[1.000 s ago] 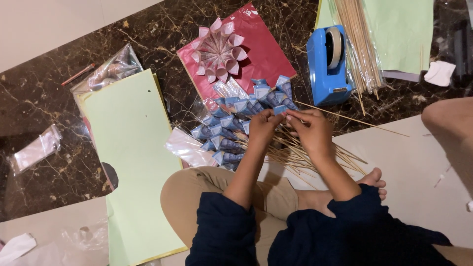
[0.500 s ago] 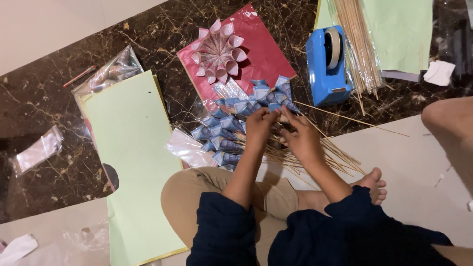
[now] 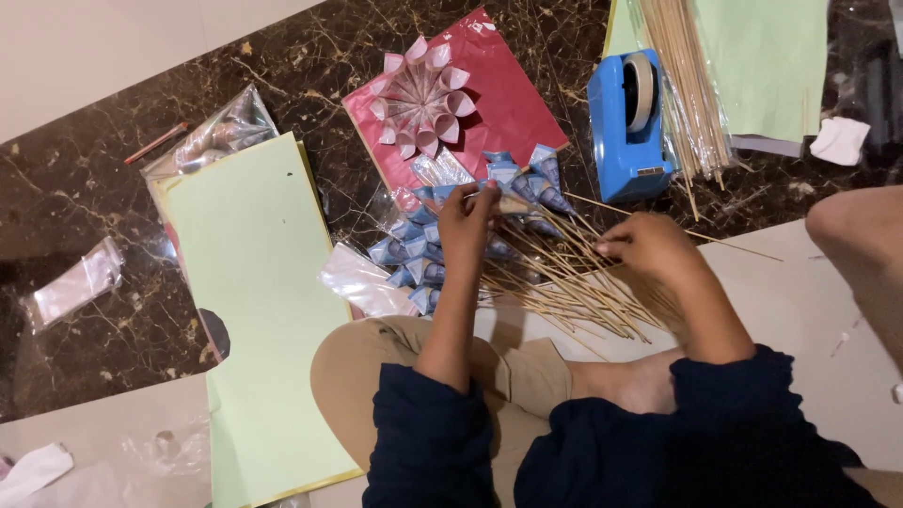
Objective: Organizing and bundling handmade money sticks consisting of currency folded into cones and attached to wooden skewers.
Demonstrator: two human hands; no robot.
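Note:
My left hand grips a small paper cone among a spread of blue folded paper cones fixed on thin wooden sticks. My right hand rests apart to the right on the fan of bare stick ends, fingers pinching one stick. A pink paper flower lies on a red paper sheet just beyond the cones. My legs are crossed below, in tan trousers and a dark blue top.
A blue tape dispenser stands right of the red sheet, beside a bundle of wooden skewers on green paper. A long light green sheet lies at left, with clear plastic bags around. Another person's knee shows at right.
My hands were together over the cones; now the right hand has moved right onto the sticks, while the left stays at the cones holding one.

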